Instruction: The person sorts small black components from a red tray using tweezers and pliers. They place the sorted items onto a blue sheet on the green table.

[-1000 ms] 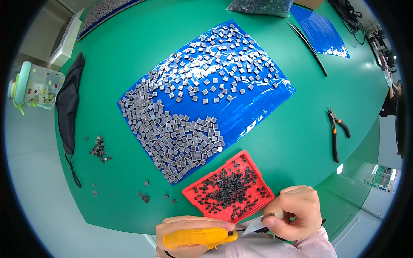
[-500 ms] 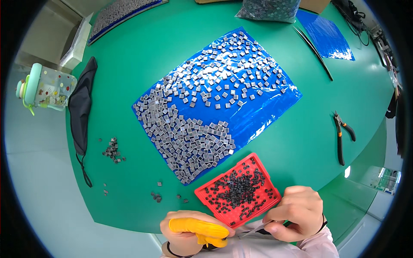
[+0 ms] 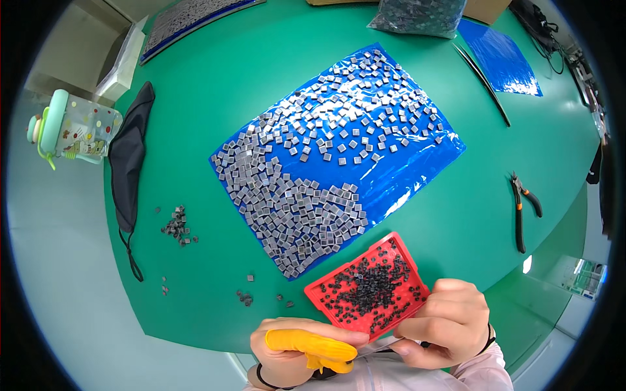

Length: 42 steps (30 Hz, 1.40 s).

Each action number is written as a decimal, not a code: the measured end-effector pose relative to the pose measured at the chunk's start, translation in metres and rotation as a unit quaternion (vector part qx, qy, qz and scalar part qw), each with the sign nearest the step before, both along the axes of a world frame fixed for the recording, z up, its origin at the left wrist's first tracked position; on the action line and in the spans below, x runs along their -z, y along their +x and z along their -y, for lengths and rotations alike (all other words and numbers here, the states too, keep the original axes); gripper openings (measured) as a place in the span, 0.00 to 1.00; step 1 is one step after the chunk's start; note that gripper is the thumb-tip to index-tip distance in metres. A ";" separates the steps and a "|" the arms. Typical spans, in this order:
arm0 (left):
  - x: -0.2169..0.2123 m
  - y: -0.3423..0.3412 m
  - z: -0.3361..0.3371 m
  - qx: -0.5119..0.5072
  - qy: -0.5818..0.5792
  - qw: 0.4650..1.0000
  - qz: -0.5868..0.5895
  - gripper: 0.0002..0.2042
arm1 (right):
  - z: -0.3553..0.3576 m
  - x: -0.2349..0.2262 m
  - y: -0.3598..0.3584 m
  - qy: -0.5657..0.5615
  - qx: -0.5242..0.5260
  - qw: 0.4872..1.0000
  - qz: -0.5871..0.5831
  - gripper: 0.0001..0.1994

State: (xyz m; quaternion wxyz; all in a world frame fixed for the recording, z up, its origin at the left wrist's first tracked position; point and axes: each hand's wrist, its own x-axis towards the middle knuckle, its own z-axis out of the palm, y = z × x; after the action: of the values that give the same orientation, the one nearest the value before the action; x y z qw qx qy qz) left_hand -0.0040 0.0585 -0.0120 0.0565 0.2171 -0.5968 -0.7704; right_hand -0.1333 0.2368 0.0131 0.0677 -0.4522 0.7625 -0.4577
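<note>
At the bottom edge, my left hand (image 3: pixel 290 348) is closed, with yellow covers over some fingers. A small dark piece (image 3: pixel 351 358) shows at its fingertips, too small to make out fully. Just to the right, my right hand (image 3: pixel 447 322) pinches thin metal tweezers (image 3: pixel 377 348), their tip pointing at the left fingertips. Both hands are at the near edge of a red tray (image 3: pixel 412 266), which holds many small black parts (image 3: pixel 372 287). Beyond it lies a blue sheet (image 3: pixel 404 176) covered with small grey square pieces (image 3: pixel 306 215).
Black-handled cutters (image 3: pixel 520 208) and long dark tweezers (image 3: pixel 482 85) lie on the right. Loose dark pieces (image 3: pixel 176 225), a black face mask (image 3: pixel 128 159) and a clear cup (image 3: pixel 88 130) are on the left. A bag of parts (image 3: pixel 417 18) stands at the back.
My left hand has shifted slightly right, nearer the right hand. The tweezers show less between the hands. The whole table view has slid a little to the right.
</note>
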 end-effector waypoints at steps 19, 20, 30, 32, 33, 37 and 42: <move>0.008 0.003 0.001 -0.001 -0.019 0.999 -0.040 0.13 | -0.001 -0.004 -0.001 0.032 -0.024 0.999 -0.021 0.07; 0.008 0.003 0.002 0.002 -0.022 0.999 -0.042 0.14 | -0.001 -0.004 0.000 0.028 -0.018 0.999 -0.007 0.07; -0.002 0.000 0.001 -0.004 -0.020 0.999 -0.039 0.09 | 0.001 -0.007 0.002 0.021 -0.027 0.990 0.134 0.04; -0.002 0.000 0.003 0.007 -0.033 0.998 -0.044 0.11 | 0.001 -0.008 0.002 0.020 -0.032 0.988 0.153 0.04; 0.002 0.001 0.003 0.007 -0.029 0.998 -0.061 0.12 | 0.001 -0.009 0.001 0.024 -0.034 0.986 0.160 0.03; 0.005 0.001 0.004 0.011 -0.027 0.997 -0.071 0.18 | 0.000 -0.010 0.002 0.020 -0.030 0.976 0.215 0.03; 0.000 0.001 0.002 0.003 -0.039 0.997 -0.066 0.20 | -0.001 -0.012 -0.002 0.047 -0.046 0.959 0.275 0.02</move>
State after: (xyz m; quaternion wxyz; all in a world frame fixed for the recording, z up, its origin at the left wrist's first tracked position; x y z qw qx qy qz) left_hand -0.0026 0.0568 -0.0125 0.1015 0.1617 -0.6219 -0.7595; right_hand -0.1350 0.2376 0.0251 0.3168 -0.3400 0.7133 -0.5246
